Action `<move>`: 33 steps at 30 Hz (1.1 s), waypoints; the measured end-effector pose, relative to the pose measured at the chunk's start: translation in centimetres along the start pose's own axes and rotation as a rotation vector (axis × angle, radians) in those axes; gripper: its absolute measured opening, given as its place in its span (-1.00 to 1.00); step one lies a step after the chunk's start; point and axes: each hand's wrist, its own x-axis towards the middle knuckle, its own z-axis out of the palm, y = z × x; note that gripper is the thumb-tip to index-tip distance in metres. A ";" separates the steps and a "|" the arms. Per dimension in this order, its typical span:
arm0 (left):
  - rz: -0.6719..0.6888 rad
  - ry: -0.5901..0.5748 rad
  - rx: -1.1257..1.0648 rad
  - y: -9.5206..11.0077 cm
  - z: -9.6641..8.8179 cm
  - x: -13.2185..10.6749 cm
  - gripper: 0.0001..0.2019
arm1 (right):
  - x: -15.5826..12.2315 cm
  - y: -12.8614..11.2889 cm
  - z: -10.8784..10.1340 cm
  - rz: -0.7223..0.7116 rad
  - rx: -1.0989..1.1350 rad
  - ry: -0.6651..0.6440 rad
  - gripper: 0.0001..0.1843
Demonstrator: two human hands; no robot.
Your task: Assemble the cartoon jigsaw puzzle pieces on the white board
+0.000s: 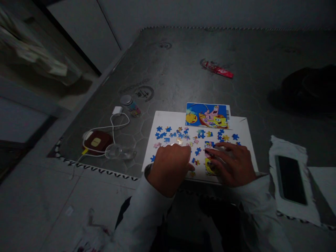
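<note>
Dim light covers the head view: a pale wall (210, 14) rises behind a wide grey hexagon-patterned cover (173, 80) with black-and-white edging, and light floor tiles (39, 196) show at lower left. A red wrapper (217, 69) lies towards the back; at far right sits a dark object, too shadowed to make out. To the left are a printed canister (132, 106), a white cable (113, 127), a brown box (96, 141) and a clear bottle (119, 152); at right, a phone (291, 179) rests on white cloth (279, 144). Nearest the person, a white board (245, 134) carries a picture card (207, 116), loose puzzle pieces (162, 134) and a joined puzzle section (209, 144). Over the board, the left hand (172, 166) is curled, its grip hidden; the right hand (233, 162) has fingers spread across the joined section, not closed around it.
</note>
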 end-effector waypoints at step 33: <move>-0.142 0.349 -0.107 -2.9 -0.9 0.3 -0.84 | 0.0 0.2 0.2 0.003 0.004 0.032 -0.72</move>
